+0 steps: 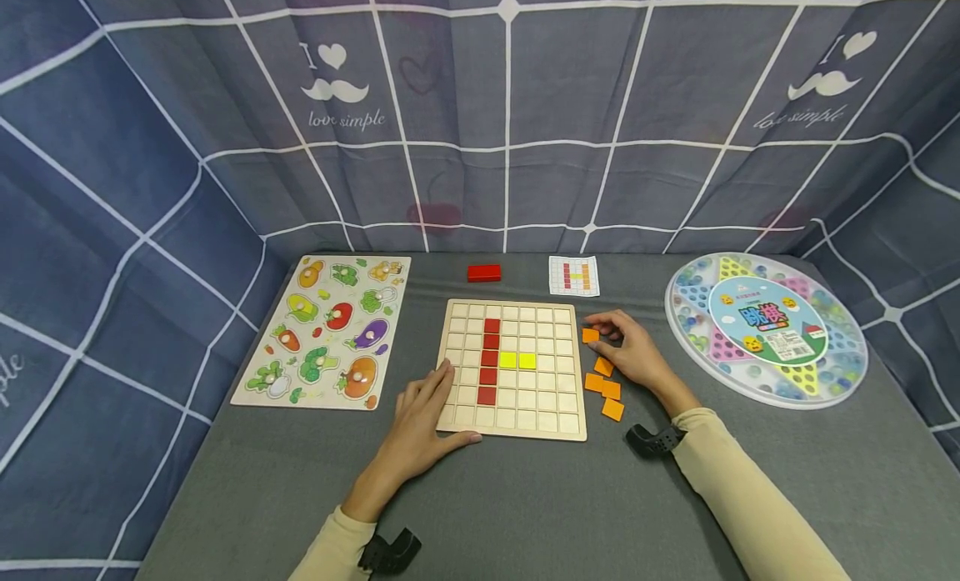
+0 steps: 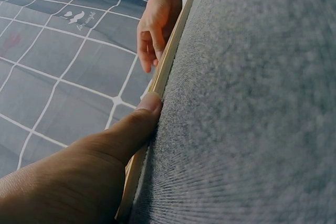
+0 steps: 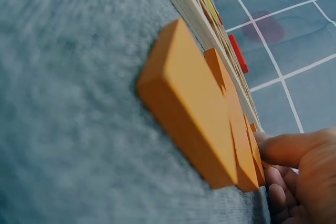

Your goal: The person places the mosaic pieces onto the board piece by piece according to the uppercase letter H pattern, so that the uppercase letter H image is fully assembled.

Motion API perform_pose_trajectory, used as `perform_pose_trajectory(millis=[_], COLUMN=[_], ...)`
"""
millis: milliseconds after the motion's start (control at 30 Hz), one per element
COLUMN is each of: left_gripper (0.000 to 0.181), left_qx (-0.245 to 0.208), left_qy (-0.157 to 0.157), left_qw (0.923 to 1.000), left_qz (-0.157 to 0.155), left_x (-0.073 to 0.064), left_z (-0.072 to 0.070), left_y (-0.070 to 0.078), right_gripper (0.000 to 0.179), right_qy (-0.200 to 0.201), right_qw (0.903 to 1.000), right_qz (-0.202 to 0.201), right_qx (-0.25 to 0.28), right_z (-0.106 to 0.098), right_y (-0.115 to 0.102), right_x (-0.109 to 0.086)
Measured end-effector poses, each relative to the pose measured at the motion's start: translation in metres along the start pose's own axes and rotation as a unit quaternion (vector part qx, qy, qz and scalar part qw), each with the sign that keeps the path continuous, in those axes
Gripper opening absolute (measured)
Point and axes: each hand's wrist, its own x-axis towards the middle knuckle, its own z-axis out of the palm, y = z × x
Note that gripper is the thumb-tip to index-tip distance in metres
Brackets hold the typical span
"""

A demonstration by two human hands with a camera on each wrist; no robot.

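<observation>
A wooden grid board (image 1: 547, 418) lies flat in the middle of the table. A column of several red tiles (image 1: 489, 358) is on it, with two yellow tiles (image 1: 517, 361) side by side to the right. My left hand (image 1: 420, 423) rests at the board's lower left corner, fingers extended along the left side and thumb (image 2: 149, 106) against the near edge. Beside the board's right edge, my right hand (image 1: 633, 352) pinches an orange tile (image 1: 591, 336) between thumb and fingers. Several loose orange tiles (image 1: 611, 390) lie nearer to me, large in the right wrist view (image 3: 194, 103).
Behind the board lie a red block or row of tiles (image 1: 483, 273) and a small printed pattern card (image 1: 573, 277). A vegetable puzzle board (image 1: 322, 335) lies to the left, a round game box (image 1: 765, 331) to the right. A grid-patterned curtain (image 1: 555, 81) hangs behind the table.
</observation>
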Motion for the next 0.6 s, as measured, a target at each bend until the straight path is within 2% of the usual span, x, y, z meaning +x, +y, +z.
perform_pose_trajectory(millis=[133,333,600], left_gripper=[0.104,0.105,0.104], left_qx=[0.001,-0.003,-0.01], left_qy=[-0.002,-0.001,0.001], left_qw=[1.0,1.0,0.9999], left_qz=[0.0,0.006,0.005], left_x=[-0.001,-0.001,-0.001], left_z=[0.0,0.001,0.0], left_y=[0.0,-0.001,-0.001], right_gripper=[0.037,0.036,0.034], right_qy=[0.018,0.038,0.007], right_qw=[0.9995,0.999,0.9994], right_qz=[-0.004,0.002,0.002], right_qx=[0.025,0.026,0.033], right_z=[0.001,0.004,0.019], right_y=[-0.001,-0.008,-0.028], right_x=[-0.003,-0.005,0.006])
